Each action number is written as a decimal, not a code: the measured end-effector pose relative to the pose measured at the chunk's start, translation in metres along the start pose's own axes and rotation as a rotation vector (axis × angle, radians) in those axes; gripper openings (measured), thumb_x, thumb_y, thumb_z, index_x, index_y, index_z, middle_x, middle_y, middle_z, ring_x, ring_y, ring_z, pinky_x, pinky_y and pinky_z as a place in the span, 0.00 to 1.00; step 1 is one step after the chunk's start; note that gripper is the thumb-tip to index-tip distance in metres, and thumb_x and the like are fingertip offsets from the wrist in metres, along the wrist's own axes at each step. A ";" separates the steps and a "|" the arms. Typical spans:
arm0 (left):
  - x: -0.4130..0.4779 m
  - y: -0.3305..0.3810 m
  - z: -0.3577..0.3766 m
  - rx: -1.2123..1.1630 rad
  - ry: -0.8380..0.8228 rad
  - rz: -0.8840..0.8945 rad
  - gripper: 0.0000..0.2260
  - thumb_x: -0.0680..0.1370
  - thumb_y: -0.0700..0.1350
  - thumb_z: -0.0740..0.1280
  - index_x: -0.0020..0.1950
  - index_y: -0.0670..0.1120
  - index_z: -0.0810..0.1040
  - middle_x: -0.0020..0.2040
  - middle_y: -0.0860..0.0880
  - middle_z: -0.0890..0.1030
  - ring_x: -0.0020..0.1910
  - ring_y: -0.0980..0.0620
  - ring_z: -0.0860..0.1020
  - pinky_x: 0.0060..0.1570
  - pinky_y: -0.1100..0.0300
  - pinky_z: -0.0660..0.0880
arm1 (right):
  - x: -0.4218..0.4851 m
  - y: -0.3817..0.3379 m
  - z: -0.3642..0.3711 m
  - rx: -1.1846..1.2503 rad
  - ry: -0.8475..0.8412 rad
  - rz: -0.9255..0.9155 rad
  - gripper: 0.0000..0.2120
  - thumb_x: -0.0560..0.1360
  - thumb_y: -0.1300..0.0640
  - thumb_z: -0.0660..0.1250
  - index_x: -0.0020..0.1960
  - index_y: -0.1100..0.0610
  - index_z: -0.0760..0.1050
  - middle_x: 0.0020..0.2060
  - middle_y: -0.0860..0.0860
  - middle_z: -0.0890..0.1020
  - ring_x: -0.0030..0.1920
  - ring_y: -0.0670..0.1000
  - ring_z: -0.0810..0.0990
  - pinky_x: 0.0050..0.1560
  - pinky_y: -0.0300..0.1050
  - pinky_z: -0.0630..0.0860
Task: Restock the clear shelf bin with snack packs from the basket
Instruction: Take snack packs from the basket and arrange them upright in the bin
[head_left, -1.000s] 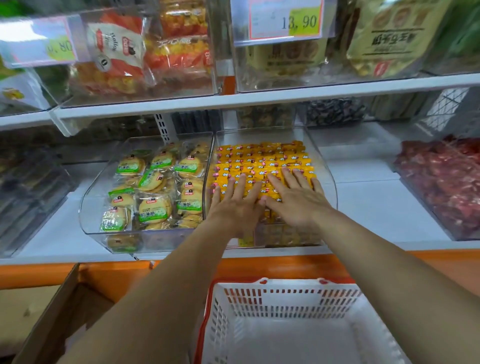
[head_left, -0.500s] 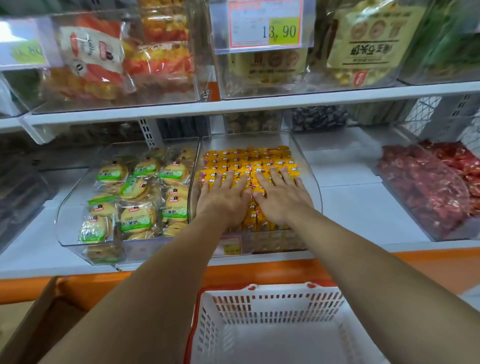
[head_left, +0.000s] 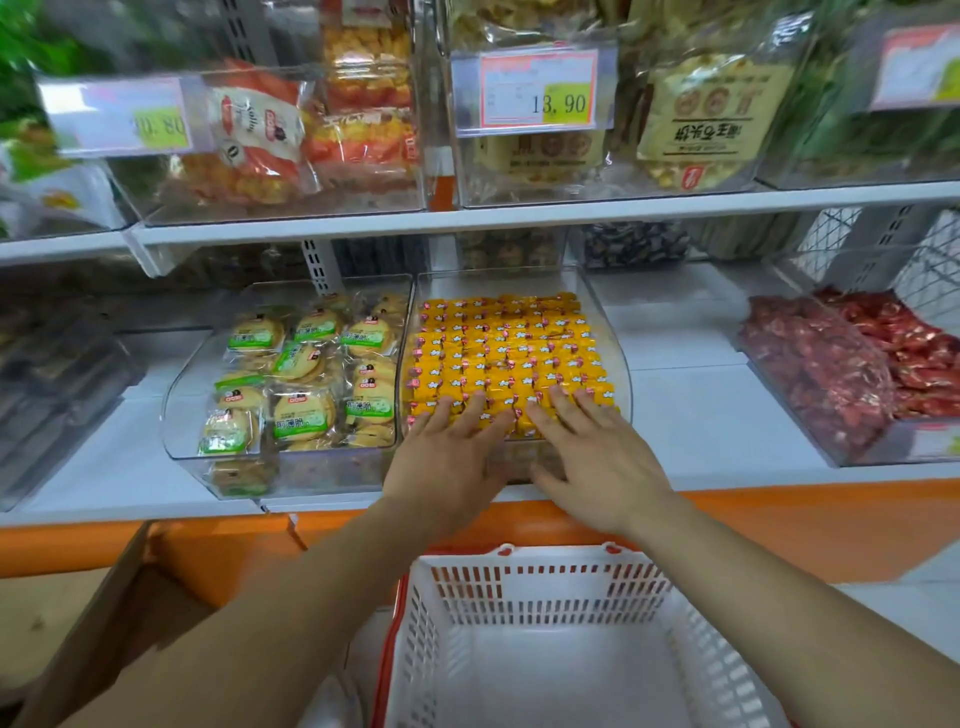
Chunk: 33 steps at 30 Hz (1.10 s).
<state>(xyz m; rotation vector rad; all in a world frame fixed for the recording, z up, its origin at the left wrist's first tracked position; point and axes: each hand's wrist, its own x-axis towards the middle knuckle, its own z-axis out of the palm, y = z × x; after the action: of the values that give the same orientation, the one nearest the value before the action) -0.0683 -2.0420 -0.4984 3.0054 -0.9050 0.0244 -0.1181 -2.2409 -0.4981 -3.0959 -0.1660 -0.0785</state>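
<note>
Shelf (head_left: 685, 415): bin (head_left: 619, 364) full. Left hand (head_left: 447, 460), right hand (head_left: 597, 460) laid flat on packs (head_left: 498, 353), fingers spread. Risk: front packs dragged out.

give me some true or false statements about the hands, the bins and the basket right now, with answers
1. The left hand and the right hand both rest on the yellow snack packs in the clear bin. True.
2. The white basket is heaped with yellow packs. False: no packs show in the part of it in view.
3. The neighbouring bin on the left holds green-labelled biscuit packs. True.
4. The right hand pinches a red pack. False: its fingers are straight and lie on the yellow snack packs.
5. The price tag above the clear bin reads 13,90. True.
</note>
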 end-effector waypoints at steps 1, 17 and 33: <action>0.002 0.000 0.001 0.002 0.013 0.007 0.27 0.84 0.63 0.52 0.82 0.61 0.51 0.85 0.49 0.52 0.83 0.37 0.52 0.79 0.39 0.54 | 0.002 -0.001 0.002 -0.018 -0.004 0.002 0.37 0.78 0.32 0.52 0.80 0.43 0.42 0.81 0.50 0.46 0.81 0.56 0.45 0.79 0.55 0.48; 0.013 0.010 -0.011 -0.173 0.060 -0.153 0.23 0.86 0.57 0.49 0.82 0.55 0.60 0.84 0.45 0.57 0.83 0.38 0.52 0.79 0.39 0.53 | 0.020 -0.012 -0.012 0.147 -0.061 0.132 0.28 0.82 0.37 0.43 0.81 0.45 0.52 0.81 0.50 0.51 0.80 0.56 0.48 0.77 0.57 0.53; 0.176 -0.048 -0.009 -0.088 -0.108 -0.263 0.30 0.82 0.68 0.42 0.83 0.60 0.42 0.85 0.51 0.41 0.83 0.42 0.42 0.78 0.38 0.35 | 0.190 0.036 0.000 0.099 -0.081 0.264 0.29 0.82 0.38 0.42 0.81 0.44 0.47 0.81 0.51 0.49 0.80 0.55 0.49 0.79 0.57 0.46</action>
<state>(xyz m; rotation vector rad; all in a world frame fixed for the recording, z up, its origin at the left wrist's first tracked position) 0.1045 -2.0990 -0.4863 3.0390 -0.4943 -0.1747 0.0748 -2.2563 -0.4890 -2.9919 0.2300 0.0623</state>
